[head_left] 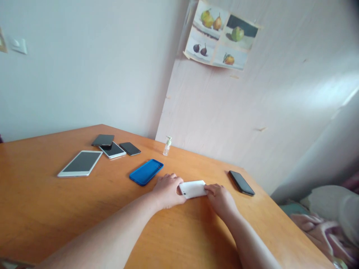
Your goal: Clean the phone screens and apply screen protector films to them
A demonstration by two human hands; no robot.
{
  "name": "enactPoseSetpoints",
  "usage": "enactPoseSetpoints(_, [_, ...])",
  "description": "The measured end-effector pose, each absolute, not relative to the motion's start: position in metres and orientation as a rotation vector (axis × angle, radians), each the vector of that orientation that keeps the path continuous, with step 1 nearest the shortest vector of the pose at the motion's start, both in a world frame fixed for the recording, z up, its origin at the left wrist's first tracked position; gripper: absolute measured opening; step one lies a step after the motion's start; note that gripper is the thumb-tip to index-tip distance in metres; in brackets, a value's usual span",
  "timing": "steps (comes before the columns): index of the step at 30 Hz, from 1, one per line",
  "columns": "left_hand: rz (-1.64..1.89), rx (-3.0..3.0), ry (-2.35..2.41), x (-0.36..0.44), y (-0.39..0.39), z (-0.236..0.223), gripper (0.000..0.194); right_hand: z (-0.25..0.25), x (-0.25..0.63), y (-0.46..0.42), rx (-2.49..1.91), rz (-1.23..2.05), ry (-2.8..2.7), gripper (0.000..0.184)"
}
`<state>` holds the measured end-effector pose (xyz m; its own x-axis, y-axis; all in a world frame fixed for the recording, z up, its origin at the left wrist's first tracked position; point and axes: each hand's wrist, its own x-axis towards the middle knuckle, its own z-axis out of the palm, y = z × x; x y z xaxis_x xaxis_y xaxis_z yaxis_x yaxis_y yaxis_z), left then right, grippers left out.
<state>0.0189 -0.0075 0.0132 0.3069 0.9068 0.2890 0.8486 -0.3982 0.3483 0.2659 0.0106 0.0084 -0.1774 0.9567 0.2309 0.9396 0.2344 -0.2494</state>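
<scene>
A white smartphone [193, 189], its back with the camera lens facing up, is held between my two hands just above or on the wooden table. My left hand [169, 191] grips its left end, thumb and fingers closed about the edge. At the right end, my right hand [221, 200] pinches the corner with its fingers. Close beyond my left hand lies a blue phone case [146, 172], open side up. Off to the right of my right hand, a black smartphone [241, 183] rests on the table.
On the left of the table [33, 194] lie a white tablet [80, 163], a dark tablet-like device [103, 140] partly over a white phone [113, 150], and a black phone [130, 148]. A small clear pump bottle [167, 146] stands near the back edge. Fruit paintings [221, 35] hang above.
</scene>
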Motion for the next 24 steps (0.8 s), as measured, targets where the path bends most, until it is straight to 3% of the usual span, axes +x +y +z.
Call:
enactPoseSetpoints(7, [0.702,2.428,1.638,0.02,-0.007,0.012,0.042,0.009,0.246,0.001,-1.628,0.169,-2.013,0.016])
enactPoseSetpoints(13, [0.708,2.43,1.631,0.02,-0.007,0.011,0.041,0.012,0.217,-0.017,-1.292,0.35,-2.188,0.02])
enactPoseSetpoints(20, [0.656,2.428,1.652,0.022,-0.01,0.014,0.042,0.006,0.262,0.009,-1.757,0.173,-1.991,0.014])
enactPoseSetpoints(24, [0.684,2.422,1.657,0.022,-0.009,0.014,0.041,0.006,0.251,0.002,-1.655,0.222,-2.022,0.014])
